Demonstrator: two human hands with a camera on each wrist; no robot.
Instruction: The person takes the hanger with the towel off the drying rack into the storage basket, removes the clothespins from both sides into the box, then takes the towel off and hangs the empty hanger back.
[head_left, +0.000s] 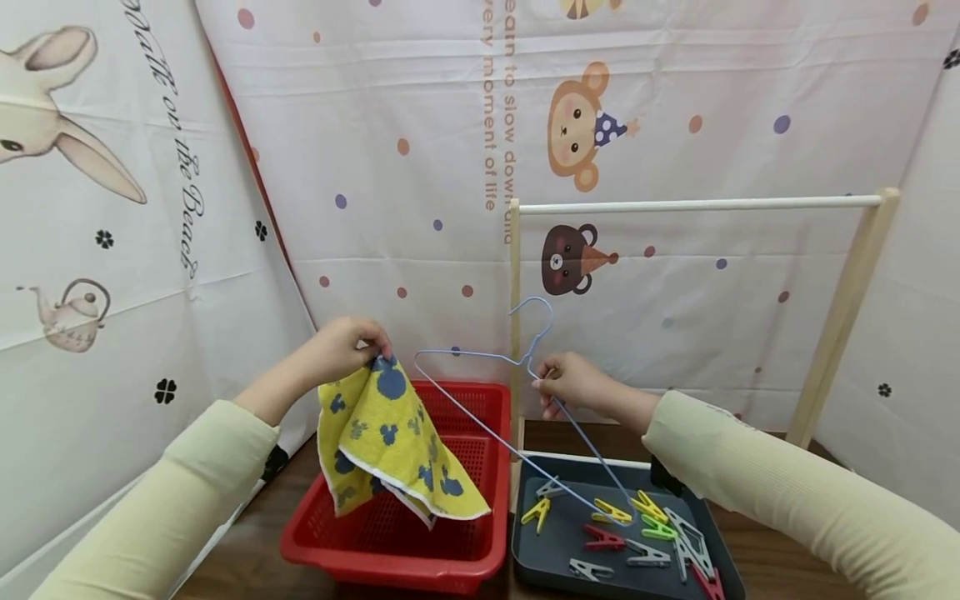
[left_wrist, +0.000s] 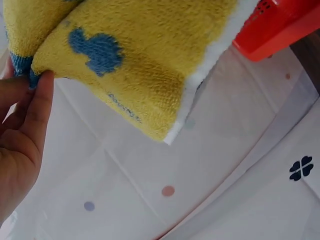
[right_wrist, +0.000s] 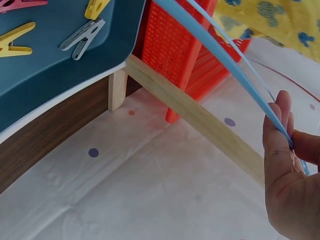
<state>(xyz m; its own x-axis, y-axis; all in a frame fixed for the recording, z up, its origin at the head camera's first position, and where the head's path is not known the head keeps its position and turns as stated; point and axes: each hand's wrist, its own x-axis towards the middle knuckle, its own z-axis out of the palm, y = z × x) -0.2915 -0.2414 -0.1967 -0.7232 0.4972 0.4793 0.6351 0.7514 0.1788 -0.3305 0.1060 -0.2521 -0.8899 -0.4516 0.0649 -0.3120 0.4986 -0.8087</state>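
Observation:
A yellow towel [head_left: 390,442] with blue mouse-head prints and white edging hangs in folds over the red basket. My left hand [head_left: 347,346] pinches it at the top; in the left wrist view the thumb and fingers [left_wrist: 42,100] hold a bunched blue patch of the cloth. My right hand [head_left: 573,382] grips a light blue hanger [head_left: 480,423] on one sloping arm below the hook. Tilted in the air, the hanger has its far lower corner above the clothespins. In the right wrist view its blue bar [right_wrist: 225,60] runs between thumb and fingers.
The red basket [head_left: 397,571] stands beneath the towel. Right of it, a dark tray [head_left: 540,550] holds several clothespins [head_left: 603,537] in yellow, green, red and grey. Behind rises a wooden rack with a white rail [head_left: 697,204]. Printed cloth [head_left: 420,100] surrounds the table.

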